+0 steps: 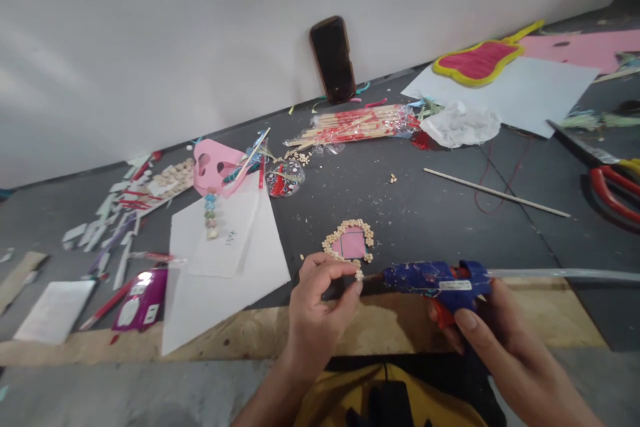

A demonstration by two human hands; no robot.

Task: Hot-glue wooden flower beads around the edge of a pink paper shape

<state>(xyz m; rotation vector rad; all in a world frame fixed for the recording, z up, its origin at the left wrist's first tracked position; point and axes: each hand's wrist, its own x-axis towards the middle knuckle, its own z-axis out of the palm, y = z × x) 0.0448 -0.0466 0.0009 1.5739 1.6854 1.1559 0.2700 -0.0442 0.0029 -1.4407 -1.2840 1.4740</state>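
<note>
Two hands are working near the front of the table (410, 213); with our left hand (320, 300) we are pinching a small cluster (359, 275) between thumb and forefinger, just below a pink card (353, 245); with our right hand (505, 343) we are gripping a blue glue gun (425, 277), fingers wrapping round near the orange trigger (443, 313); its nozzle (373, 277) is pointing left at the cluster, though we cannot tell whether they are touching; a clear glue stick (555, 273) is jutting from its rear. Round the pink card a border of pale beads (369, 230) is running, and both are lying on the table just beyond our left fingertips; a few loose beads (393, 179) are lying farther off, near a thin stick (495, 192). To our left, coloured stones (211, 217) are lying on white paper (200, 307), with a pink mask (217, 160) at its far edge and a purple packet (143, 300) beside it; beyond, wrapped sticks (355, 125) are lying near a crumpled tissue (460, 125), and a phone (334, 60) is leaning against the wall (175, 47).
</note>
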